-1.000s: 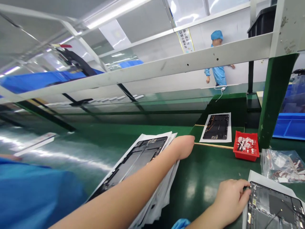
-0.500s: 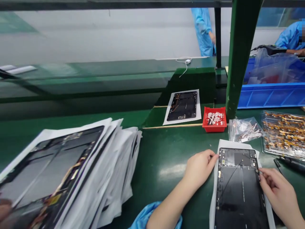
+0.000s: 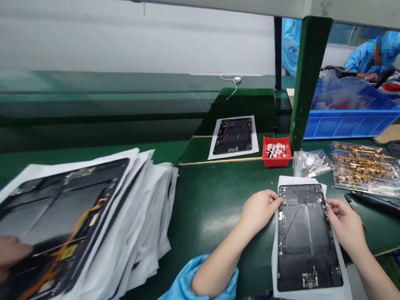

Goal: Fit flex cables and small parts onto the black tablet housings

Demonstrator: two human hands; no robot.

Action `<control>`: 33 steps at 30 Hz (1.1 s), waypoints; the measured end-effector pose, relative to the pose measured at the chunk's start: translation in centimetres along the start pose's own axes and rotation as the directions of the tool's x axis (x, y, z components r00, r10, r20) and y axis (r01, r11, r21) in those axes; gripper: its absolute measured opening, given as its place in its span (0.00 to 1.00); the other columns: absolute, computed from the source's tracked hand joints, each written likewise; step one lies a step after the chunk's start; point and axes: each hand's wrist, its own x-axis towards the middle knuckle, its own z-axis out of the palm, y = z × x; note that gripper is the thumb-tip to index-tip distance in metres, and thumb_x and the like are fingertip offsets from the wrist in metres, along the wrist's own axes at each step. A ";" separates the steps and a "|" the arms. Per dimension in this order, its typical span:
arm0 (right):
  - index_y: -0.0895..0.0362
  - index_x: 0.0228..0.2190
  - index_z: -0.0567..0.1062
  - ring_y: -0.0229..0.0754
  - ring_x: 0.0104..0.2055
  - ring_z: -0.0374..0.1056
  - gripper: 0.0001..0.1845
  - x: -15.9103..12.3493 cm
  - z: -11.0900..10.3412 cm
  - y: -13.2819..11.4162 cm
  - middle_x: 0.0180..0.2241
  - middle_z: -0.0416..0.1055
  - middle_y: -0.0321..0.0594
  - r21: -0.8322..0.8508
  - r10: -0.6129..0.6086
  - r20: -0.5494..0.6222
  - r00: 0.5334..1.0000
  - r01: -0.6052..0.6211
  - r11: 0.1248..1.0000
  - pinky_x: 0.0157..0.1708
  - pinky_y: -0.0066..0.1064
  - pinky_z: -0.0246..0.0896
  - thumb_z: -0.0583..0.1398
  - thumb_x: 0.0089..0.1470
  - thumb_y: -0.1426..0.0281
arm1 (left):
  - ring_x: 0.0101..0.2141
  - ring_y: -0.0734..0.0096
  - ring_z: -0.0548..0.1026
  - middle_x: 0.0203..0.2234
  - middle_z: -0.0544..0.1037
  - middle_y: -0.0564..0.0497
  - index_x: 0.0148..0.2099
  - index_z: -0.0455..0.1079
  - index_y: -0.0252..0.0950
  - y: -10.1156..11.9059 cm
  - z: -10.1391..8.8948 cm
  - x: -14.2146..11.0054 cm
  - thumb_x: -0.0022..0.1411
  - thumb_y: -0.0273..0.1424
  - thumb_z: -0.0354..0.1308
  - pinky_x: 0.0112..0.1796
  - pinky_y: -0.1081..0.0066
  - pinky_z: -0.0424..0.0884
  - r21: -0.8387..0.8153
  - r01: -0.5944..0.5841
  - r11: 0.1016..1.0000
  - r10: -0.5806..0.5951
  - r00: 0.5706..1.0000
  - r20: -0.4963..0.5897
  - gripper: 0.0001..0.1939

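A black tablet housing (image 3: 308,233), open side up with small boards and thin cables inside, lies on white paper sheets (image 3: 343,283) on the green bench. My left hand (image 3: 259,210) pinches its upper left edge between thumb and fingers. At the upper right edge, my right hand (image 3: 346,225) grips it in the same way, fingers curled. On the left stands a tall stack of paper sheets (image 3: 140,229) with another housing (image 3: 71,208) on top, showing orange flex cables. Another person's blurred hand (image 3: 12,254) is over that housing.
Farther back, a housing (image 3: 234,135) rests on paper. Beside it are a red tray (image 3: 277,162) of small white pieces, a plastic bag (image 3: 312,163), and a clear tray of flex cables (image 3: 365,168). A green post (image 3: 309,83) rises before a blue bin (image 3: 350,125). Co-workers sit beyond.
My view has swung right and levelled. My right hand has come into view at the housing's right edge; my left stays at its left edge. An arm across the stack has drawn back left.
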 end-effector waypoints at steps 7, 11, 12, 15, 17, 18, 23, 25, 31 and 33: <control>0.57 0.45 0.77 0.41 0.33 0.74 0.16 2.2 0.5 -1.0 0.38 0.78 0.42 -0.031 0.013 0.036 0.999 -0.011 0.999 0.38 0.34 0.70 0.58 0.59 0.63 | 0.30 0.66 0.77 0.27 0.81 0.53 0.33 0.77 0.40 -0.6 -0.3 0.3 0.65 0.36 0.57 0.28 0.70 0.59 0.065 -0.009 0.998 0.011 0.999 -0.040 0.11; 0.58 0.51 0.73 0.40 0.35 0.73 0.17 4.8 0.2 -0.8 0.43 0.76 0.41 -0.151 0.070 0.066 0.995 -0.059 0.987 0.40 0.38 0.72 0.61 0.63 0.64 | 0.30 0.67 0.77 0.27 0.81 0.55 0.33 0.77 0.41 -0.4 -0.1 0.1 0.65 0.36 0.58 0.28 0.71 0.59 0.091 -0.029 0.995 0.035 0.997 -0.063 0.10; 0.58 0.51 0.72 0.41 0.38 0.74 0.17 5.5 0.2 -0.9 0.44 0.75 0.42 -0.185 0.079 0.079 0.994 -0.064 0.981 0.41 0.39 0.72 0.61 0.64 0.63 | 0.31 0.67 0.77 0.27 0.81 0.55 0.33 0.77 0.42 -0.4 -0.1 0.1 0.65 0.36 0.58 0.28 0.71 0.60 0.097 -0.032 0.995 0.039 0.996 -0.074 0.10; 0.58 0.51 0.73 0.44 0.43 0.74 0.17 7.6 0.2 -1.3 0.47 0.74 0.43 -0.288 0.100 0.138 0.985 -0.057 0.956 0.43 0.42 0.73 0.61 0.65 0.62 | 0.34 0.66 0.78 0.30 0.82 0.55 0.39 0.78 0.43 -0.8 -0.6 0.2 0.68 0.35 0.56 0.29 0.71 0.62 0.124 -0.022 0.992 0.041 0.987 -0.157 0.09; 0.58 0.50 0.74 0.44 0.43 0.74 0.16 8.5 0.3 -1.6 0.47 0.74 0.43 -0.347 0.112 0.181 0.977 -0.043 0.937 0.44 0.42 0.73 0.61 0.65 0.62 | 0.39 0.64 0.78 0.35 0.82 0.53 0.47 0.77 0.43 -1.2 -0.8 0.6 0.69 0.34 0.56 0.33 0.71 0.65 0.151 -0.015 0.988 0.050 0.971 -0.235 0.09; 0.58 0.50 0.74 0.44 0.44 0.74 0.16 8.8 0.4 -1.7 0.48 0.74 0.43 -0.371 0.116 0.200 0.973 -0.034 0.928 0.44 0.42 0.73 0.61 0.65 0.62 | 0.42 0.63 0.77 0.37 0.81 0.52 0.50 0.76 0.43 -1.4 -0.8 0.8 0.69 0.33 0.57 0.36 0.70 0.66 0.165 -0.016 0.986 0.060 0.962 -0.267 0.11; 0.58 0.49 0.74 0.43 0.43 0.74 0.15 9.1 0.7 -2.1 0.47 0.74 0.43 -0.461 0.111 0.274 0.955 0.029 0.887 0.44 0.41 0.73 0.61 0.66 0.62 | 0.45 0.63 0.75 0.40 0.79 0.50 0.54 0.76 0.43 -2.1 0.2 2.0 0.68 0.37 0.60 0.40 0.70 0.69 0.218 -0.044 0.975 0.116 0.937 -0.331 0.14; 0.58 0.49 0.74 0.44 0.44 0.73 0.15 9.1 0.9 -2.4 0.48 0.74 0.43 -0.494 0.103 0.283 0.954 0.054 0.868 0.44 0.42 0.73 0.61 0.66 0.62 | 0.45 0.63 0.75 0.40 0.79 0.50 0.54 0.77 0.44 -2.2 0.6 2.4 0.68 0.38 0.60 0.39 0.70 0.69 0.234 -0.057 0.971 0.137 0.930 -0.340 0.14; 0.57 0.50 0.74 0.45 0.46 0.73 0.15 9.3 0.9 -3.3 0.49 0.73 0.44 -0.572 0.103 0.269 0.958 0.073 0.817 0.46 0.43 0.72 0.61 0.66 0.62 | 0.44 0.66 0.74 0.39 0.79 0.53 0.46 0.80 0.49 -2.1 0.7 3.3 0.70 0.37 0.57 0.39 0.72 0.69 0.271 -0.143 0.952 0.228 0.922 -0.312 0.10; 0.57 0.51 0.73 0.45 0.46 0.73 0.16 9.2 0.6 -3.4 0.50 0.73 0.44 -0.584 0.110 0.272 0.956 0.073 0.808 0.46 0.43 0.72 0.61 0.66 0.62 | 0.44 0.65 0.74 0.39 0.79 0.53 0.45 0.81 0.48 -2.2 0.5 3.5 0.71 0.36 0.56 0.39 0.71 0.69 0.276 -0.151 0.949 0.236 0.921 -0.311 0.11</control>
